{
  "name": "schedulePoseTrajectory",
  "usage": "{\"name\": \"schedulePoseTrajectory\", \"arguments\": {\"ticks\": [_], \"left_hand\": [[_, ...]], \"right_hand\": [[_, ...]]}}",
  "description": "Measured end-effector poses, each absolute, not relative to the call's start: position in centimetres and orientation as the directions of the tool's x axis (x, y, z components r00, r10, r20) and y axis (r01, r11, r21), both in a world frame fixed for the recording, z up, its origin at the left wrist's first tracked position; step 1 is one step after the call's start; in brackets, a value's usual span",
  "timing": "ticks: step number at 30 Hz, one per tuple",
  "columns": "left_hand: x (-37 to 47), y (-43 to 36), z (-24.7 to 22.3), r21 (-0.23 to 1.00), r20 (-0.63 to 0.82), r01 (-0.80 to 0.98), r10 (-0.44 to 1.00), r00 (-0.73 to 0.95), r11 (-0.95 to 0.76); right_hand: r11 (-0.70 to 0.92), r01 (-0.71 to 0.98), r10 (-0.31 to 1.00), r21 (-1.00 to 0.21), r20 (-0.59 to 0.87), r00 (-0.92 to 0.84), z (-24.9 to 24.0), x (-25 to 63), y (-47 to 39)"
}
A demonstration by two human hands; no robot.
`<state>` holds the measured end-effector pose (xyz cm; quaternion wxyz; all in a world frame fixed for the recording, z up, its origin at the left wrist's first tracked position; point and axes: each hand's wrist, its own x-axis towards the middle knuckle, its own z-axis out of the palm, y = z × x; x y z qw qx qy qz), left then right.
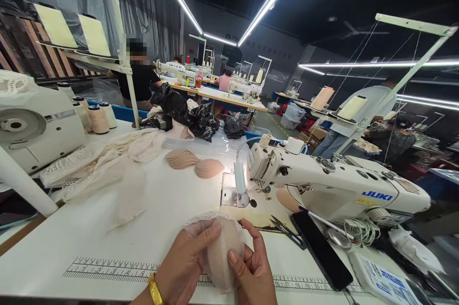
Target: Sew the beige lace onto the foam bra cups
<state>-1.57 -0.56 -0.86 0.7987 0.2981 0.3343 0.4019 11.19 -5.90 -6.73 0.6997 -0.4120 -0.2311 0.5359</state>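
A beige bra cup (pixel 223 252) with a white lace edge is held up over the front of the table (pixel 107 243). My left hand (pixel 186 259), with a gold band at the wrist, grips its left side, thumb on top. On its lower right side my right hand (pixel 253 266) presses with the thumb, the index finger raised near the upper edge. The sewing machine's (pixel 340 183) needle area lies just beyond the cup, under a lit lamp (pixel 239 178). Behind that, two fanned stacks of beige pads (pixel 209 168) rest on the table.
Thread snips (pixel 289 232), a black phone (pixel 322 250) and a white plastic box (pixel 382 278) lie at the right. Pale lace fabric (pixel 122 176) spreads across the left. A printed ruler (pixel 111 268) runs along the front edge. Other people sit at machines farther back.
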Motion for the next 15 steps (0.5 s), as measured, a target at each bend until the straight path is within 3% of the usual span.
{"name": "schedulePoseTrajectory", "arguments": {"ticks": [8,15], "left_hand": [[-1.6,-0.8,-0.9,0.761,-0.262,-0.421,0.827,0.497,0.494],[-1.6,-1.3,-0.6,0.765,-0.266,-0.413,0.826,0.497,0.495]], "right_hand": [[0.06,-0.653,0.956,-0.755,-0.144,0.255,-3.8,12.1,-5.3],[0.065,-0.613,0.954,-0.788,-0.132,0.27,-2.4,11.4,-5.0]]}}
